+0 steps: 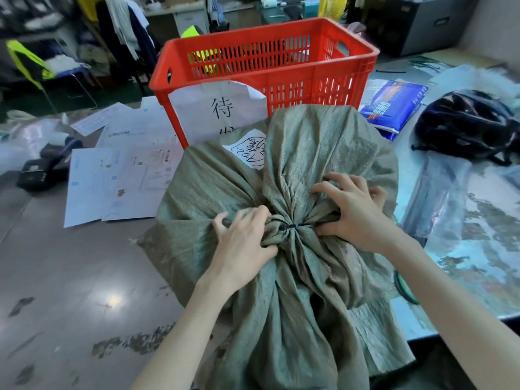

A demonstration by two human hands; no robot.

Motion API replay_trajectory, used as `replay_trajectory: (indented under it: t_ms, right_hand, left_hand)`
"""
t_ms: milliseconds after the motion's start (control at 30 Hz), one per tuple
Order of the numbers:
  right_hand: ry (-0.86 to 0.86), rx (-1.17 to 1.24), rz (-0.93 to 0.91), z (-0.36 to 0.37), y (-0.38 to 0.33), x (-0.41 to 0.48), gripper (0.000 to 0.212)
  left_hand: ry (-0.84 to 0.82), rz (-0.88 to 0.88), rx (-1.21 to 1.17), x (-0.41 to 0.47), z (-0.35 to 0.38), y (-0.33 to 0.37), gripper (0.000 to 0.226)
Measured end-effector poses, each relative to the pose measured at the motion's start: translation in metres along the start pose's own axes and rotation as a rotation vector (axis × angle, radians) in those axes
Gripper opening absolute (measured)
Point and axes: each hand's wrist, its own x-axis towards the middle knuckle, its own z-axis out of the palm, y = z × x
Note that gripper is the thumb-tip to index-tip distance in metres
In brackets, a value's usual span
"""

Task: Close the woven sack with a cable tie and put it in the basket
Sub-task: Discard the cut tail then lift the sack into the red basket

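Note:
A grey-green woven sack (304, 153) lies on the table in front of me, its mouth gathered into a neck. A black cable tie (292, 226) circles that neck. My left hand (242, 237) grips the bunched fabric just left of the tie. My right hand (351, 209) clutches the fabric on the right side of it. A white label with handwriting (249, 149) is stuck on the sack's far side. Directly behind the sack stands the red slatted basket (267, 63), which carries a paper sign on its front.
Loose papers (118, 175) and a black handheld device (36, 173) lie to the left. On the right are a dark helmet (467, 125), a blue packet (394, 102) and clear plastic wrap (439, 198). Spare black ties (391, 71) lie at the far right. Clutter fills the background.

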Motion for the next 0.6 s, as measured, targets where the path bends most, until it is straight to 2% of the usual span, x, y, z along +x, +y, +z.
replay_trajectory:
  t_ms: [167,300,433,533,600]
  right_hand:
    - [0.088,-0.057,-0.012,0.003,-0.002,0.005,0.053]
    - [0.135,0.001,-0.027,0.006,0.0,0.011,0.034]
    - [0.202,0.059,-0.042,0.012,-0.001,0.012,0.036]
    - [0.265,0.09,-0.064,0.014,-0.004,0.004,0.04]
    - [0.291,0.127,-0.076,0.014,-0.004,-0.005,0.033]
  left_hand:
    - [0.008,-0.052,-0.159,0.005,0.0,0.007,0.038]
    - [0.008,-0.154,-0.308,0.012,0.002,0.006,0.042]
    - [0.071,-0.17,-0.374,0.01,0.005,0.011,0.038]
    - [0.195,-0.163,-0.472,0.007,0.002,0.02,0.039]
    - [0.287,-0.131,-0.5,0.005,-0.005,0.027,0.042]
